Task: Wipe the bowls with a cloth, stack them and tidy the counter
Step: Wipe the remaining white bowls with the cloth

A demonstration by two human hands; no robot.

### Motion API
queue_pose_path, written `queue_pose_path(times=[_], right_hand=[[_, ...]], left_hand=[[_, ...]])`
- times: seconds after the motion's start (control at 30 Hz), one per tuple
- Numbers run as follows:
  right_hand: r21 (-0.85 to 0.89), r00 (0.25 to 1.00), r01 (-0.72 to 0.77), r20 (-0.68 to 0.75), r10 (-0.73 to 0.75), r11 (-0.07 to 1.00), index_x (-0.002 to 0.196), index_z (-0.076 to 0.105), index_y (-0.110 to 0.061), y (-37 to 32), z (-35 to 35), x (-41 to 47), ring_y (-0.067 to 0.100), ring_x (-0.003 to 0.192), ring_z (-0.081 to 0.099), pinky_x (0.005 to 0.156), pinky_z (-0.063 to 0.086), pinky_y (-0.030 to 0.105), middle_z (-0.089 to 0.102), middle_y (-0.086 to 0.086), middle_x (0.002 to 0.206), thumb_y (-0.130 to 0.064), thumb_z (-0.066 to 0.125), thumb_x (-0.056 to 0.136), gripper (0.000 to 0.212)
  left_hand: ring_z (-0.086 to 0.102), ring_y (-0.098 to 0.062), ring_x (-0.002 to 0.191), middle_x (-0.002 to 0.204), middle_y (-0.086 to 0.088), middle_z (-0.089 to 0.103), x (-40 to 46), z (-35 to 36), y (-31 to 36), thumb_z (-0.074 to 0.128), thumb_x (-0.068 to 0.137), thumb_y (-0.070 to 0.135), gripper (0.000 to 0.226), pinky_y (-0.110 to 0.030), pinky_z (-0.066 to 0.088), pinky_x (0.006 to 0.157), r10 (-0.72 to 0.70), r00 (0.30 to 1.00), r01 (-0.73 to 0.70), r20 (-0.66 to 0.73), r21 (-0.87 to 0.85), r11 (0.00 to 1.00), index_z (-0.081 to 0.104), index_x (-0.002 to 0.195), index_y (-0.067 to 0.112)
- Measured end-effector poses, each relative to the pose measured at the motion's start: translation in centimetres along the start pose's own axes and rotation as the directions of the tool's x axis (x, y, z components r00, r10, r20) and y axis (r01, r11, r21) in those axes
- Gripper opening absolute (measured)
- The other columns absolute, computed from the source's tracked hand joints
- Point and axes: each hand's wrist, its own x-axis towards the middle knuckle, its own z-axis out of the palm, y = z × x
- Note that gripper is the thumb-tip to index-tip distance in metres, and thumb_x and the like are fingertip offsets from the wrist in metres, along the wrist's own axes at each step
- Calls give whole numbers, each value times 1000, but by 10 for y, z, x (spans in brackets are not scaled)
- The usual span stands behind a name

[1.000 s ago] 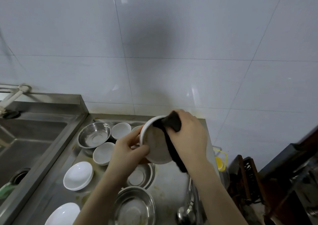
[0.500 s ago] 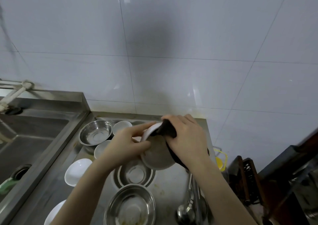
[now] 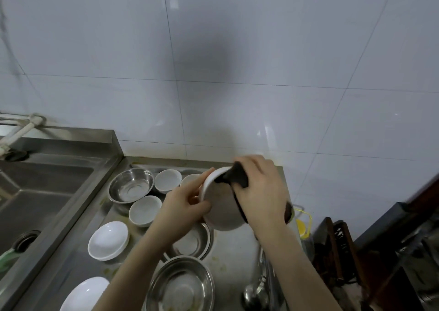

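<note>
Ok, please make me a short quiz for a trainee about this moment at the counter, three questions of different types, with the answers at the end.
1. True or false: the dark cloth lies flat on the counter.
2. Which hand presses the cloth on the held bowl? A) left hand B) right hand C) neither
3. Fill in: the bowl nearest the bottom edge, under the left forearm, is made of ____.

Key
1. False: the right hand grips it against the held bowl, above the counter.
2. B. The left hand holds the bowl's rim.
3. Metal: the large steel bowl.
</note>
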Motion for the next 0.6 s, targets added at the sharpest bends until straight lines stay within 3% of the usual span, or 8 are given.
queue_pose_path(times=[0.1, 0.2, 0.27, 0.33, 0.4, 0.5, 0.57, 0.6], right_hand=[[-79, 981, 186, 64, -181, 979, 107, 66, -27, -1, 1, 8, 19, 93, 56, 64, 39, 22, 65, -6, 102, -25, 76, 70, 39], [120, 977, -214, 52, 209, 969, 99, 64, -31, -5, -1, 11, 17, 84, 56, 62, 40, 26, 65, -9, 89, -35, 71, 79, 22], [366, 861, -507, 188, 472, 780, 92, 62, -28, -8, 3, 5, 16, 80, 60, 63, 44, 29, 64, -10, 80, -34, 72, 80, 17], [479, 768, -638, 331, 549, 603, 90, 63, -29, -10, 7, -5, 16, 81, 63, 62, 43, 23, 64, -12, 78, -29, 76, 77, 18], [473, 739, -672, 381, 556, 570, 89, 64, -29, -9, 9, -10, 16, 82, 65, 61, 42, 19, 64, -12, 77, -28, 78, 77, 19], [298, 866, -499, 215, 452, 814, 90, 63, -29, -5, 4, -3, 19, 81, 61, 61, 44, 29, 65, -9, 80, -34, 73, 79, 16], [99, 995, -77, 79, 69, 992, 98, 66, -30, -4, -2, 6, 18, 87, 58, 65, 47, 29, 67, -10, 91, -27, 73, 74, 25], [21, 986, 140, 85, -141, 990, 101, 67, -29, -4, -3, 7, 18, 89, 58, 64, 48, 29, 67, -10, 95, -23, 75, 69, 34]], left_hand=[[73, -23, 87, 95, -2, 76, 0, -6, 6, 58, 76, 1, 70, -51, 61, 79, -21, 998, 23, 63, -39, 999, 64, 124, 52], [71, -26, 83, 92, -9, 76, -8, 1, 11, 56, 72, 3, 64, -45, 62, 73, -15, 996, -7, -86, -244, 970, 70, 112, 50], [67, -20, 74, 86, -9, 76, -11, 9, 13, 56, 80, -10, 65, -36, 59, 64, -61, 974, -21, -216, -357, 934, 70, 108, 46], [65, -22, 76, 91, -14, 75, -12, 14, 12, 51, 83, -18, 70, -46, 58, 68, -82, 962, -33, -260, -410, 912, 69, 111, 43], [66, -25, 79, 95, -12, 75, -11, 12, 11, 53, 83, -16, 70, -54, 58, 73, -60, 961, -34, -269, -333, 942, 68, 115, 44], [73, -21, 83, 94, 0, 74, -8, 1, 10, 61, 73, 5, 65, -49, 61, 74, -18, 986, 3, -164, -95, 995, 65, 123, 47], [72, -12, 83, 95, 5, 72, -3, -7, 14, 57, 66, 18, 69, -45, 62, 76, -41, 999, 41, -4, 48, 998, 62, 126, 53], [70, -7, 80, 90, 10, 70, 0, -10, 16, 56, 66, 21, 69, -41, 62, 77, -45, 997, 36, 61, 130, 991, 59, 123, 58]])
